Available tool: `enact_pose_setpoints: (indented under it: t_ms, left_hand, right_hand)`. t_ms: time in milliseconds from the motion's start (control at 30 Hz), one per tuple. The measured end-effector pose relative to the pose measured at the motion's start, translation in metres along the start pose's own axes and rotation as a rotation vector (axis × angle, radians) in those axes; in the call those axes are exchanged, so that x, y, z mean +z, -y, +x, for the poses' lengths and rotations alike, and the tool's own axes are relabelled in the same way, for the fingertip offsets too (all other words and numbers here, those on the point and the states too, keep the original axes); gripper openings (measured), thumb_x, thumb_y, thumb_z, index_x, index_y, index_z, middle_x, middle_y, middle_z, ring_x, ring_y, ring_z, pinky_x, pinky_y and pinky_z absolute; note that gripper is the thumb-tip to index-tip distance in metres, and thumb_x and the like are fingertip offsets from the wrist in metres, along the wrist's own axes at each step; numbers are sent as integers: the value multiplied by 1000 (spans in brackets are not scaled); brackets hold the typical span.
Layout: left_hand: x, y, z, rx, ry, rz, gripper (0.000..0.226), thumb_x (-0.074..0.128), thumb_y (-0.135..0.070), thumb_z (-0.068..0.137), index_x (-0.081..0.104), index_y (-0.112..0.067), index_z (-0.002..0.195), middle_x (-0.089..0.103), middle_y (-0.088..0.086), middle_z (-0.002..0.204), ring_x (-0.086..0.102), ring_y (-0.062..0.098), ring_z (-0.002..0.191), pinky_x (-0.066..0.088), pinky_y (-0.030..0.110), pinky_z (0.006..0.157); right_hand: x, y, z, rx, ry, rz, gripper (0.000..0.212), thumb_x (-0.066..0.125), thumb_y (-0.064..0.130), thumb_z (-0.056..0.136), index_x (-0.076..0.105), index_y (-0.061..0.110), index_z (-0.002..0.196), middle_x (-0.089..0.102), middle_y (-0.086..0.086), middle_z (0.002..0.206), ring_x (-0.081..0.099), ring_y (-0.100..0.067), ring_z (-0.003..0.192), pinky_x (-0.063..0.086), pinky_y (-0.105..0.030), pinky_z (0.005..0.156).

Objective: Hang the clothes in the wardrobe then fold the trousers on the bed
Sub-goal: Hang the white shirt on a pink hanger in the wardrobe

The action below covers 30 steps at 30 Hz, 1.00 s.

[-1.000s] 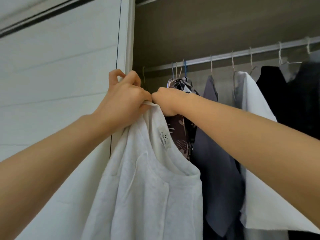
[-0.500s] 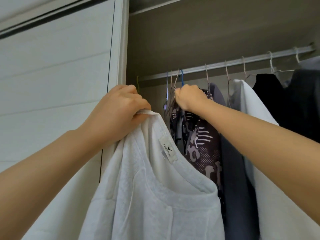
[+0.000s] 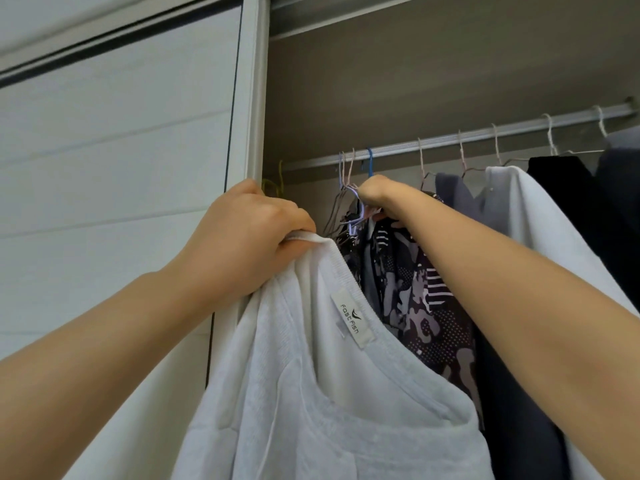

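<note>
The hanging stage is part done, by my judgement. Five garments already hang from the rail: one patterned top, one grey-blue garment, one white garment, one black garment and one dark garment at the right edge of the wardrobe.

One white sweatshirt is not yet on the rail. The left hand grips its collar in a closed fist, below the rail's left end, beside the sliding door. Whether it has a hanger inside I cannot tell.

The right hand is curled round a pale wire hanger in the bunch near the left end.

I count about nine hooks, including one yellow-green hook and one blue hook; the bunched ones are hard to separate.

The sweatshirt is left to hang, then the trousers to fold; neither trousers nor bed shows.
</note>
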<state>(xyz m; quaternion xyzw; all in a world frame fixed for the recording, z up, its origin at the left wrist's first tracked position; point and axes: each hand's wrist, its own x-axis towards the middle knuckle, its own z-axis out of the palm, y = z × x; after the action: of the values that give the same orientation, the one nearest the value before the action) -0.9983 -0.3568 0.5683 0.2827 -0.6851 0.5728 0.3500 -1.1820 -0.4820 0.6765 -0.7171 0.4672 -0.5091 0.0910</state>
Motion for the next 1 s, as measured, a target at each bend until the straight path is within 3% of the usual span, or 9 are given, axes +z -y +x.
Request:
enact_pose_setpoints:
  t_ms: [267, 467, 700, 900, 1000]
  left_hand:
    - [0, 0, 0, -9, -3, 9, 38, 41, -42, 90, 74, -24, 82, 72, -10, 77, 58, 18, 61, 24, 26, 68]
    - [0, -2, 0, -23, 22, 30, 32, 47, -39, 91, 74, -25, 83, 73, -10, 79, 61, 16, 64, 29, 26, 73]
    - [0, -1, 1, -15, 16, 31, 40, 39, -41, 90, 74, -24, 83, 73, -9, 79, 62, 18, 63, 27, 26, 71]
    - [0, -2, 0, -21, -9, 47, 23, 55, -32, 87, 76, -22, 84, 74, -8, 79, 62, 16, 63, 31, 27, 76]
    - [0, -4, -1, -27, -21, 42, 23, 56, -31, 87, 76, -21, 83, 74, -6, 79, 62, 17, 62, 32, 27, 76]
  right_hand:
    - [3, -2, 13, 44, -64, 405, 31, 23, 9, 97, 49, 12, 81, 53, -2, 72, 52, -14, 56, 41, -25, 58]
    - [1, 0, 18, 122, -73, 500, 31, 24, 14, 94, 49, 13, 75, 55, -2, 69, 48, -16, 62, 37, -30, 70]
    - [5, 2, 27, 135, -97, 574, 31, 25, 18, 96, 45, 13, 73, 52, -1, 71, 49, -18, 61, 41, -28, 61]
    - [0, 0, 28, 81, -121, 576, 24, 24, 13, 96, 46, 10, 106, 52, -4, 78, 50, -19, 63, 45, -30, 62]
    - [0, -2, 27, 29, -124, 576, 19, 29, 18, 101, 43, 11, 110, 49, -4, 79, 47, -17, 62, 46, -33, 59]
